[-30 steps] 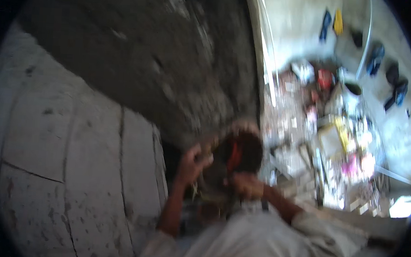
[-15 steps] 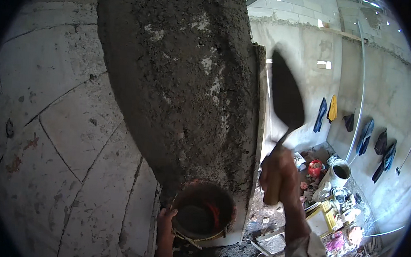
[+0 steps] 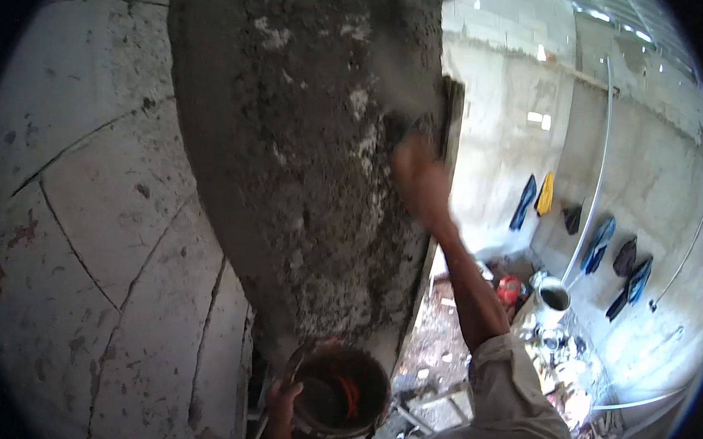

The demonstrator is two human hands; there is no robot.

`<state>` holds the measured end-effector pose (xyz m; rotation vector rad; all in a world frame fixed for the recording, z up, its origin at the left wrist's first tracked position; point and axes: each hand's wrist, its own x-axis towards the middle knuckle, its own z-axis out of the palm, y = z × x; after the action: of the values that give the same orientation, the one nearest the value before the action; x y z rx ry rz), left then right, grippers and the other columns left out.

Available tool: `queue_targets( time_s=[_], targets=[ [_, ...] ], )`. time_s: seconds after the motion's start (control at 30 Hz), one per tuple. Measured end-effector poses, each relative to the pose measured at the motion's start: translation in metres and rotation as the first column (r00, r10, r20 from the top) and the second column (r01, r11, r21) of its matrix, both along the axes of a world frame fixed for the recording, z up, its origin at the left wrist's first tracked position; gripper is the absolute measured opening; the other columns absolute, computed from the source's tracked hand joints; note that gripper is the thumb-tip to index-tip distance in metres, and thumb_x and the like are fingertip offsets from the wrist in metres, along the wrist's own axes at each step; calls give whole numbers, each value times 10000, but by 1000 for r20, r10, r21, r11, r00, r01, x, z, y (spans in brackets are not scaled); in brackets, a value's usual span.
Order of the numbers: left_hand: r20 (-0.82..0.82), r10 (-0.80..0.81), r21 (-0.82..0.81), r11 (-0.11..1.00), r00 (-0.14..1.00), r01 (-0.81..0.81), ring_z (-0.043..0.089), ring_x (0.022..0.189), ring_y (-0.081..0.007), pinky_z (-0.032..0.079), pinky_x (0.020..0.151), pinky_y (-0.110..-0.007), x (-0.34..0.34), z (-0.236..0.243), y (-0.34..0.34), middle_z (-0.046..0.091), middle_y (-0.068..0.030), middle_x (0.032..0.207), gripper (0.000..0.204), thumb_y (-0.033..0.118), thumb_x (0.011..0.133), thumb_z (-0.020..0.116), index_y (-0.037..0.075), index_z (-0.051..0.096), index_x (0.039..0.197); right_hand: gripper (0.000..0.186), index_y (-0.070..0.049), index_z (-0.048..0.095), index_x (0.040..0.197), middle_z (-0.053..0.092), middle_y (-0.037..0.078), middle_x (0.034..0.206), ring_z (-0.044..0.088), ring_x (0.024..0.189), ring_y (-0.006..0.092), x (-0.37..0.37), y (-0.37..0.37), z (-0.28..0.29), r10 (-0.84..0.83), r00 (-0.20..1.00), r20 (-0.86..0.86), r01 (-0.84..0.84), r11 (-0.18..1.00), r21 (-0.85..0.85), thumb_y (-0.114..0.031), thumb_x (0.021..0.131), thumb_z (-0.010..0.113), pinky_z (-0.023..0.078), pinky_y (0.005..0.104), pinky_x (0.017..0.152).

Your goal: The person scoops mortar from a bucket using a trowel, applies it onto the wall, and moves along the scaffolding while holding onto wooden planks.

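My right hand [image 3: 422, 175], smeared by motion, is closed round a plastering trowel whose blade [image 3: 406, 82] blurs against the right part of a wet mortar strip [image 3: 290, 167]. This dark, rough coat covers the wall section in front of me, with pale patches showing through. Low in the view, my left hand [image 3: 282, 402] grips the left rim of a round bucket [image 3: 374, 374]. Grey mortar lies inside it, beside a reddish streak on the inner wall. The bucket sits close against the foot of the mortar strip.
A wooden board [image 3: 452, 121] runs along the strip's right edge. On the left stands a pale block wall [image 3: 123, 270] with dark joints. Far below on the right are a white bucket [image 3: 553, 300], a red bag [image 3: 510, 290] and rubble; clothes [image 3: 600, 239] hang on the far wall.
My right hand has swung the trowel up and left, from beside the board onto the mortar strip. The left hand still holds the bucket; the view has shifted slightly.
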<state>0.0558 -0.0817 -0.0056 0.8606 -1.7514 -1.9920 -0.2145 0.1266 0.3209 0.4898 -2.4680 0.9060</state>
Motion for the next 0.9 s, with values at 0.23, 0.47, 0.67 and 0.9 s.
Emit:
queue_targets(
  time_s=[0.23, 0.47, 0.67, 0.9],
  targets=[
    [296, -15, 27, 1000, 955, 7, 578, 864, -176, 439, 772, -322, 5, -75, -28, 624, -93, 937, 421, 147, 743, 705, -43, 585, 1099, 751, -28, 295, 1401, 570, 185, 1178, 567, 1085, 295, 189, 77, -415, 411, 655, 635, -257, 910, -324, -326, 827, 676, 419, 373, 954],
    [633, -24, -292, 918, 774, 267, 591, 909, -222, 443, 811, -349, -28, -117, -1, 620, -130, 1035, 414, 199, 781, 663, -40, 579, 1108, 574, -3, 512, 1152, 614, 207, 908, 622, 787, 300, 251, 246, -503, -176, 783, 596, 187, 981, 44, -378, 760, 699, 500, 447, 654],
    [657, -175, -107, 941, 733, 320, 579, 1008, -274, 452, 848, -409, -65, -176, 29, 598, -150, 1134, 463, 203, 786, 668, -21, 556, 1175, 377, -30, 494, 1033, 529, 46, 731, 507, 507, 106, 320, 289, -531, -144, 441, 886, 861, 346, -373, -163, 760, 717, 449, 274, 422],
    [650, -239, -62, 930, 722, 363, 553, 1071, -287, 453, 889, -423, -112, -186, 94, 545, -157, 1222, 542, 230, 777, 692, -6, 517, 1233, 351, -41, 525, 1063, 535, 49, 694, 491, 493, 109, 364, 366, -532, -448, 443, 777, 895, 174, -410, -173, 782, 689, 423, 272, 429]
  ],
)
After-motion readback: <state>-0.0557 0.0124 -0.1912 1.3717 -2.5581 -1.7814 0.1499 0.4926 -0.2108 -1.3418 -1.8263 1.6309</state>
